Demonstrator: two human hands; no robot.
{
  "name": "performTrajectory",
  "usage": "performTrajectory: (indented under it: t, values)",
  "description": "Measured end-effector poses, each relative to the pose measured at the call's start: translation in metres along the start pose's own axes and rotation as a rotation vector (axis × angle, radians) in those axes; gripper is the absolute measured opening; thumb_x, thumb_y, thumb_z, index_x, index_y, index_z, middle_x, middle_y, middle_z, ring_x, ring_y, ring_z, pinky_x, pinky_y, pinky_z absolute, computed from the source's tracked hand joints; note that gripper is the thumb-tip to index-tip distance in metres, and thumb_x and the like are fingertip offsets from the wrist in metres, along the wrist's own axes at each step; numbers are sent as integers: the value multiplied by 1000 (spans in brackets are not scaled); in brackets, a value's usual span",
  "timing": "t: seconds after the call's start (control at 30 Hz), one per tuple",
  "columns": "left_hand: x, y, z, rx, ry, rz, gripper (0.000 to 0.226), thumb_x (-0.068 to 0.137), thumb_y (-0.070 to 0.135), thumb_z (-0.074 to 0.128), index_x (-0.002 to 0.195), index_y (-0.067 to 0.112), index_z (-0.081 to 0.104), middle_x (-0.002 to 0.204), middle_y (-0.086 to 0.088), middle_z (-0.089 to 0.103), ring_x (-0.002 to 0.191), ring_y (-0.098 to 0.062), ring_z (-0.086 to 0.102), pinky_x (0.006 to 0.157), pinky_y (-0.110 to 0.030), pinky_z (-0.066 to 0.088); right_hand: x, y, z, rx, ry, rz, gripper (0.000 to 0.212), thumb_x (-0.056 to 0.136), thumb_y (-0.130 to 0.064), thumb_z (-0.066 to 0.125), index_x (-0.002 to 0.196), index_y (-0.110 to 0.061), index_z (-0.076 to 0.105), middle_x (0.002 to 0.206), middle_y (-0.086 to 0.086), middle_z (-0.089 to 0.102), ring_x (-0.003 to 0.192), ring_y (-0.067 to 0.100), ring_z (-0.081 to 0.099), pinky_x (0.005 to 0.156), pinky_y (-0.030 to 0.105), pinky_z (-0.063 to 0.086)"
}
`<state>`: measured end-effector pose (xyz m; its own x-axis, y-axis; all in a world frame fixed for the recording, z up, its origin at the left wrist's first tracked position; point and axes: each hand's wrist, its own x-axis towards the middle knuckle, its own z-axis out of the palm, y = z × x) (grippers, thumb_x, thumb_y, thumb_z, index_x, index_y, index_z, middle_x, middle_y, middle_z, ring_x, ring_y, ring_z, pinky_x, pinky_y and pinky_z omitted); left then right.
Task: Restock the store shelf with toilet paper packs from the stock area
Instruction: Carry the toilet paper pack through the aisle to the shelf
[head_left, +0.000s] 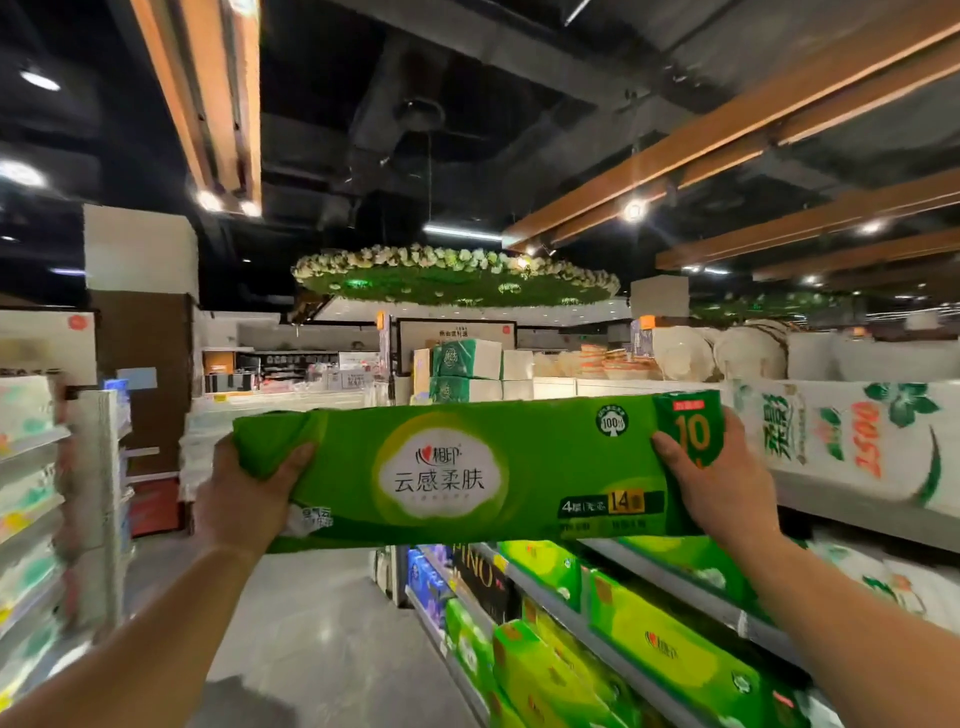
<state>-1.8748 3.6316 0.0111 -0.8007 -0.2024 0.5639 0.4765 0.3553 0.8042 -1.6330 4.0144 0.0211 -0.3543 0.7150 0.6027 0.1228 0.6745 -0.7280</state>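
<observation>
Above the aisle floor (322, 623), long green toilet paper pack (457, 467) held level, clear of shelf (670, 582) at right; left hand (249, 499) grips its left end, right hand (722, 483) grips its right end, thumbs across front; more green packs (670, 649) lie on shelf below.

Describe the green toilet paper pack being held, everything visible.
The green toilet paper pack is a long, soft plastic-wrapped bundle held roughly level at chest height, long side across the view, printed face to the camera. A white cloud-shaped logo with Chinese characters sits at centre, a "100%" badge upper right, a darker green corner panel marked "10", and a dark strip reading "14" lower right. The wrap is bunched at its left end. The left hand grips that end; the right hand grips the other. Nothing else touches it.
</observation>
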Motion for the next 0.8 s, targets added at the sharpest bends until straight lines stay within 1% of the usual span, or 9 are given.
performTrajectory:
  t: [0.1, 0.23, 0.37, 0.5, 0.57, 0.63, 0.67, 0.73, 0.8]
  values:
    - [67, -31, 65, -29, 10, 10, 79, 77, 69, 68, 128, 13, 47, 104, -7, 59, 103, -42, 64, 91, -54, 51, 50, 9, 75, -26, 56, -15, 81, 84, -66, 61, 145, -21, 34, 121, 13, 65, 105, 39, 63, 88, 51, 50]
    - [160, -81, 160, -49, -43, 36, 80, 76, 72, 67, 131, 17, 47, 105, -8, 64, 98, -37, 63, 92, -54, 52, 112, 24, 172, -70, 129, -30, 74, 87, -62, 62, 143, -21, 36, 120, 12, 65, 106, 40, 63, 89, 52, 51]
    - [261, -116, 257, -113, -79, 61, 78, 77, 70, 68, 130, 18, 47, 100, -8, 62, 92, -37, 63, 86, -55, 55, 177, 29, 269, -70, 188, 1, 80, 83, -68, 59, 143, -21, 36, 122, 12, 65, 106, 39, 63, 90, 53, 52]
    - [354, -147, 353, -145, -140, 62, 76, 76, 68, 69, 129, 18, 46, 99, -10, 61, 84, -33, 60, 82, -55, 56, 240, 36, 350, -92, 232, 10, 73, 85, -63, 63, 140, -20, 40, 121, 8, 65, 107, 37, 63, 92, 49, 50]
    - [392, -163, 402, -158, -151, 82, 77, 78, 65, 70, 131, 16, 46, 99, -10, 60, 83, -31, 58, 80, -52, 56, 271, 44, 389, -105, 257, 7, 81, 79, -74, 58, 138, -21, 41, 114, 4, 63, 102, 34, 62, 90, 47, 49]
    - [431, -182, 455, -179, -169, 93, 81, 76, 70, 71, 132, 17, 45, 98, -8, 61, 83, -32, 61, 79, -52, 57, 306, 55, 430, -105, 289, 6, 104, 62, -99, 41, 134, -24, 41, 105, -2, 59, 91, 27, 58, 84, 44, 50]
    - [451, -194, 482, -191, -180, 97, 86, 73, 76, 69, 132, 19, 44, 99, -8, 62, 84, -33, 63, 80, -53, 58, 326, 65, 451, -110, 305, 6, 112, 54, -104, 35, 132, -24, 42, 103, -4, 58, 87, 23, 55, 81, 41, 49]
    - [488, -216, 535, -207, -202, 123, 90, 68, 83, 68, 130, 22, 43, 102, -10, 63, 88, -35, 64, 81, -52, 56, 364, 86, 496, -121, 334, 1, 110, 54, -101, 35, 130, -22, 43, 102, -2, 58, 86, 23, 53, 77, 39, 47]
    - [524, -230, 585, -223, -197, 131, 87, 67, 78, 71, 125, 18, 47, 100, -12, 63, 87, -33, 59, 79, -48, 50, 404, 104, 539, -131, 342, 6, 102, 61, -97, 39, 128, -20, 43, 104, 0, 58, 86, 24, 51, 76, 41, 46]
